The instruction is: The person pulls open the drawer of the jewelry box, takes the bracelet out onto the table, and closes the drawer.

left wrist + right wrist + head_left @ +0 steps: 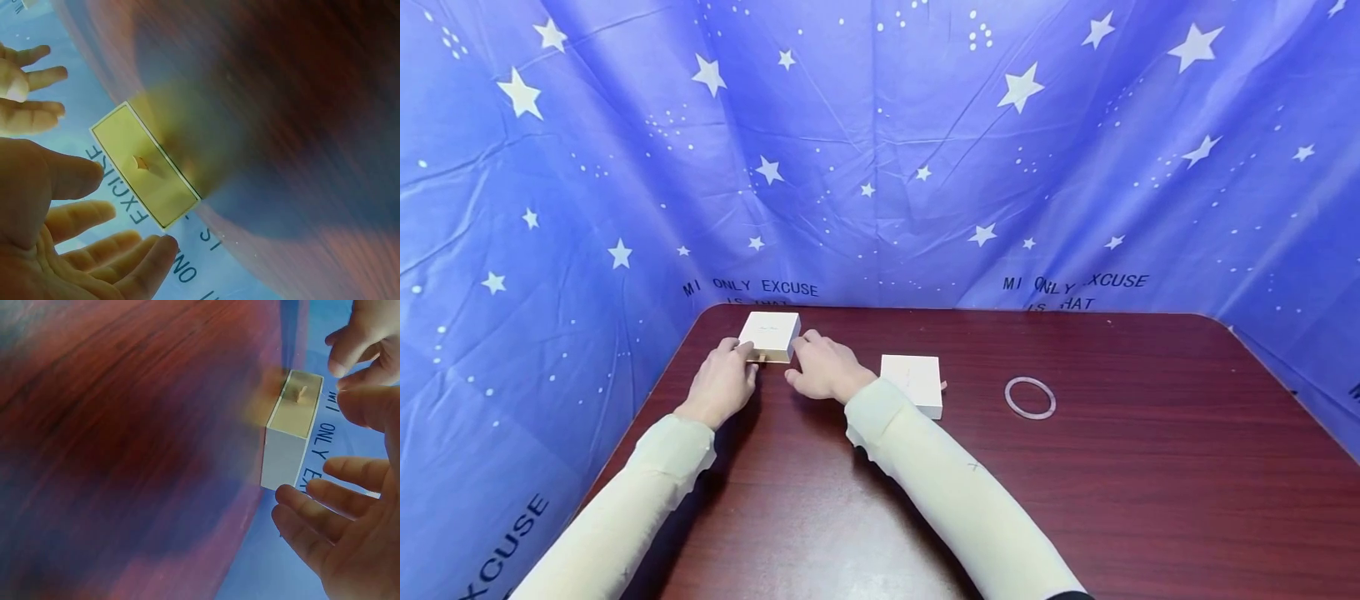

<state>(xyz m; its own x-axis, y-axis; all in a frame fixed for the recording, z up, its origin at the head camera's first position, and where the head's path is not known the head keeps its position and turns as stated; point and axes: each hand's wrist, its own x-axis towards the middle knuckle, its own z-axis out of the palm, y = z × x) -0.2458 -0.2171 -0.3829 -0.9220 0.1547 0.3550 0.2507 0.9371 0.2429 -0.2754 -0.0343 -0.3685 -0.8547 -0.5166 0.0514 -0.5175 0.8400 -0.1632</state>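
Left hand (718, 385), right hand (826, 367) loose, grip nothing; box (771, 330) between them, left of frame's middle, tab (762, 357) toward me.

Blue fabric (880, 212) with white stars (1021, 87) and black lettering (790, 288) hangs beyond the far edge of the glossy, red-brown surface (1150, 500).

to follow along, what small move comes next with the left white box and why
Perhaps pinch the small tab with the left hand: it sticks out from the gold front of the white box, near that hand, while the right hand is beside the box's right side and could steady it.
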